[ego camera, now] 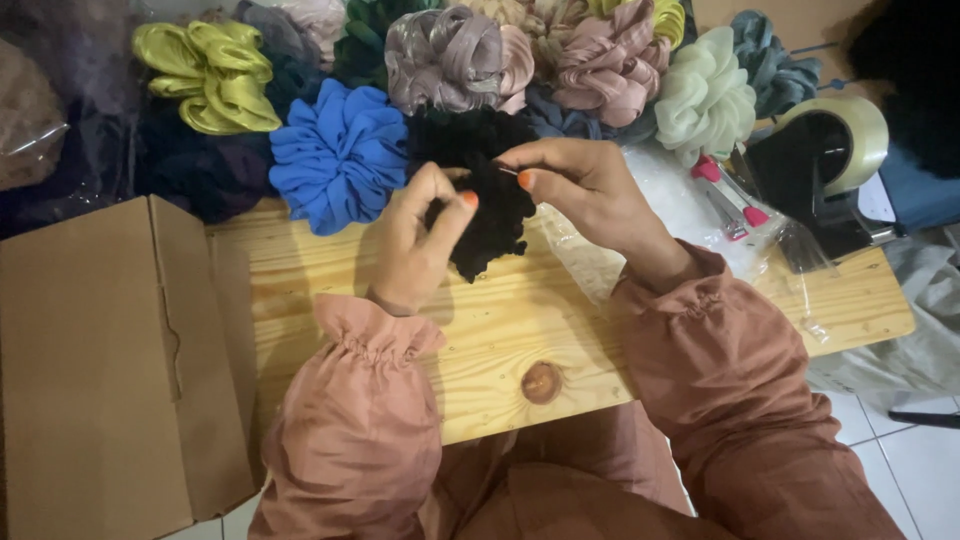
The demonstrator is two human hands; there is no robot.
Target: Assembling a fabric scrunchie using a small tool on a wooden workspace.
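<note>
A black ruffled scrunchie (492,218) hangs just above the wooden table (540,320), held between both hands. My left hand (415,240) pinches its left side with thumb and fingers. Over its top right edge, my right hand (580,185) grips the fabric with the fingertips. Both wrists come out of dusty pink gathered sleeves. A second black scrunchie (462,135) lies right behind the held one.
Many scrunchies are piled along the table's far edge: blue (340,155), yellow-green (212,75), grey-mauve (445,55), pink (610,60), pale green (705,95). An open cardboard box (100,370) stands at the left. At right are a tape dispenser (830,160), a pink-handled tool (728,195), clear plastic bags (680,215).
</note>
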